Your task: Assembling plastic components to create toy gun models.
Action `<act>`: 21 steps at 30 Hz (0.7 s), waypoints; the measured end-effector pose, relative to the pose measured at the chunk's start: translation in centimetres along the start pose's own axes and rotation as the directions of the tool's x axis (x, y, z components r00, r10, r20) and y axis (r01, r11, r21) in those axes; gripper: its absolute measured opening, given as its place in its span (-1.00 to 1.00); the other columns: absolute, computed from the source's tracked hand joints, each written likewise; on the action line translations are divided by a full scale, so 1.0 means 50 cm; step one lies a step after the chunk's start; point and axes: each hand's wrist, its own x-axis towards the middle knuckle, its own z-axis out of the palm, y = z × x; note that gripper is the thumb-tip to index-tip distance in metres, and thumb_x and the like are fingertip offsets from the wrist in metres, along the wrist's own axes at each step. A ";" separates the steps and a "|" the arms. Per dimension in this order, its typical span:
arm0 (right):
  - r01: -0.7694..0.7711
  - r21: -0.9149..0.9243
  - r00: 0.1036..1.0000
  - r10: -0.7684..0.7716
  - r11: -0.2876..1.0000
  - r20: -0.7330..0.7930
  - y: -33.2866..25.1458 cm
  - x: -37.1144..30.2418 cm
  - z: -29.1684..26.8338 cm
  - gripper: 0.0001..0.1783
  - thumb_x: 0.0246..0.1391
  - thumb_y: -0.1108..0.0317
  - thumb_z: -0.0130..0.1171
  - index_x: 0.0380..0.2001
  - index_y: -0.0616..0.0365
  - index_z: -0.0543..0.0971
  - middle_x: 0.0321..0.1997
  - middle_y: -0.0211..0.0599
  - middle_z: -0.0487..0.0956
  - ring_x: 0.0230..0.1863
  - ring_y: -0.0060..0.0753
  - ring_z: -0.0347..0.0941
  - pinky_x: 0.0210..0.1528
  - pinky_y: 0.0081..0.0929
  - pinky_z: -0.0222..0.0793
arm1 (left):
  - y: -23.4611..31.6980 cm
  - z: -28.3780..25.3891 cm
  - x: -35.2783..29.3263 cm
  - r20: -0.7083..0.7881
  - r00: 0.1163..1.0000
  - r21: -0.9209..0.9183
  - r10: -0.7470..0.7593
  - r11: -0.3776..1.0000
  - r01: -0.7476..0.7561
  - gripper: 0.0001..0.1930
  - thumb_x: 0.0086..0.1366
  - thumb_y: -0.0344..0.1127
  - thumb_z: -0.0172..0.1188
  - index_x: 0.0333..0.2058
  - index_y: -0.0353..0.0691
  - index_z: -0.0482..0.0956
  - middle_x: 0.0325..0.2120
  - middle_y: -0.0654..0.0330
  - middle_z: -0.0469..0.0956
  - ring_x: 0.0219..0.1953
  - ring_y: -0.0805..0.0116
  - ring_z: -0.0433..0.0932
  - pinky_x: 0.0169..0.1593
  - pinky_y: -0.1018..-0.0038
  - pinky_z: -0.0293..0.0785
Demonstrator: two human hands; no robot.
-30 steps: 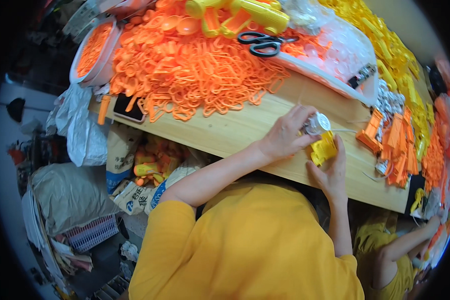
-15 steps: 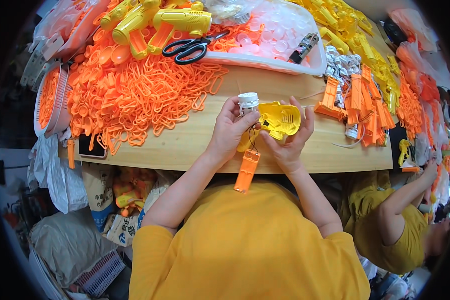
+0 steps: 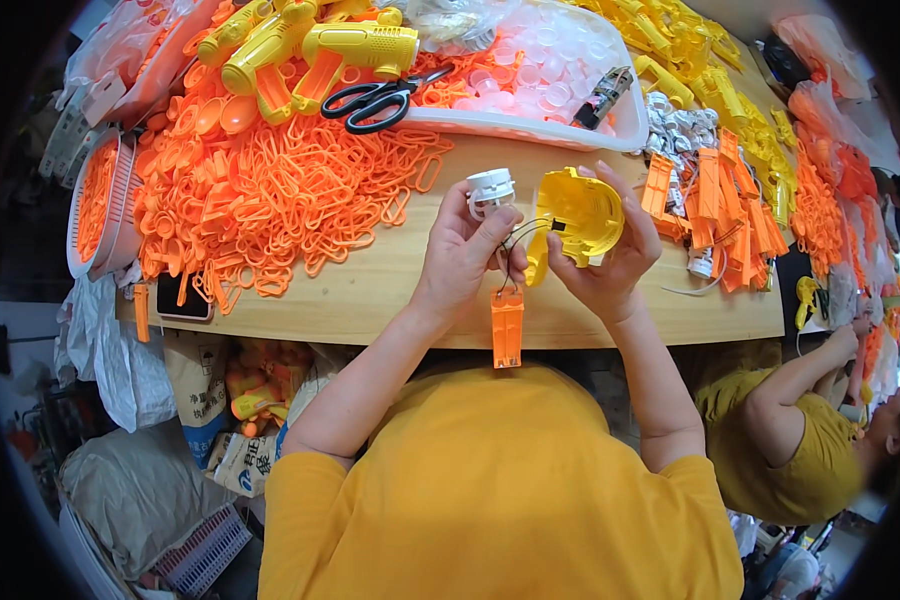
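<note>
In my left hand (image 3: 467, 248) is a small white cylindrical part (image 3: 491, 190), pinched between thumb and fingers. Dark wires run from near it to a black piece (image 3: 558, 226) inside the yellow plastic shell half (image 3: 592, 222). My right hand (image 3: 610, 265) is closed round that shell, its hollow side turned toward the white part. An orange battery-box-like part (image 3: 507, 328) dangles on wires below my left hand, over the table's near edge. The shell and the white part are apart from each other.
Orange loops and spoon-shaped pieces (image 3: 280, 190) heap at the left. Black-handled scissors (image 3: 375, 103) lie by a white tray (image 3: 530, 128) of clear cups. Yellow gun-shaped shells (image 3: 360, 48) lie at the back. More orange boxes (image 3: 715, 200) pile right; a co-worker (image 3: 790, 430) sits beyond.
My right hand has drawn the yellow shell rightward, away from the white part, and turned it more upright. Wires now show between them. The orange box has swung slightly right and up.
</note>
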 end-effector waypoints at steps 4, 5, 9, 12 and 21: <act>-0.046 0.053 0.999 0.047 0.998 -0.002 -0.017 0.006 0.001 -0.09 -0.17 0.61 0.30 0.20 0.09 0.00 0.22 0.22 0.23 0.18 0.00 0.34 0.14 -0.25 0.38 | 0.041 -0.004 0.009 0.046 0.994 0.234 -0.095 0.969 0.082 -0.62 0.26 -0.32 0.22 -0.03 -0.24 0.29 -0.35 0.24 0.46 -0.43 0.51 0.54 -0.45 0.66 0.50; -0.116 0.089 0.993 0.117 0.989 -0.005 -0.025 0.005 0.002 -0.11 -0.14 0.61 0.28 0.21 0.13 0.01 0.23 0.16 0.23 0.17 -0.09 0.35 0.15 -0.30 0.37 | 0.051 0.003 0.012 0.046 0.994 0.234 -0.097 0.969 0.083 -0.62 0.26 -0.32 0.22 -0.03 -0.24 0.29 -0.35 0.24 0.46 -0.43 0.51 0.54 -0.45 0.66 0.50; -0.674 0.642 0.591 0.788 0.365 0.172 -0.061 0.002 0.014 -0.29 -0.03 0.59 0.17 0.21 0.19 0.15 0.16 -0.19 0.34 0.10 -0.40 0.39 0.11 -0.44 0.38 | 0.079 0.007 0.028 0.181 0.962 0.722 0.205 0.636 -0.272 -0.59 0.14 -0.33 0.29 -0.08 -0.33 0.40 -0.43 0.09 0.52 -0.32 0.31 0.58 -0.34 0.45 0.52; -0.686 0.702 0.272 0.827 -0.192 0.492 -0.041 -0.028 0.013 -0.28 -0.06 0.59 0.18 0.20 0.18 0.17 0.08 -0.23 0.38 0.09 -0.39 0.39 0.11 -0.43 0.38 | 0.111 0.025 0.035 0.319 0.933 0.892 0.169 0.279 -0.355 -0.60 0.10 -0.26 0.27 -0.14 -0.33 0.41 -0.40 -0.07 0.53 -0.30 0.05 0.59 -0.24 0.25 0.50; -0.861 0.500 0.271 0.747 -0.094 0.607 -0.078 -0.062 0.075 -0.04 -0.23 0.62 0.33 0.24 0.11 0.06 0.07 -0.22 0.37 0.09 -0.37 0.37 0.12 -0.35 0.36 | 0.112 0.007 0.029 0.218 0.962 0.959 -0.167 -0.149 -0.243 -0.68 0.08 -0.24 0.22 -0.30 -0.35 0.38 -0.43 -0.14 0.53 -0.35 -0.13 0.54 -0.27 0.12 0.46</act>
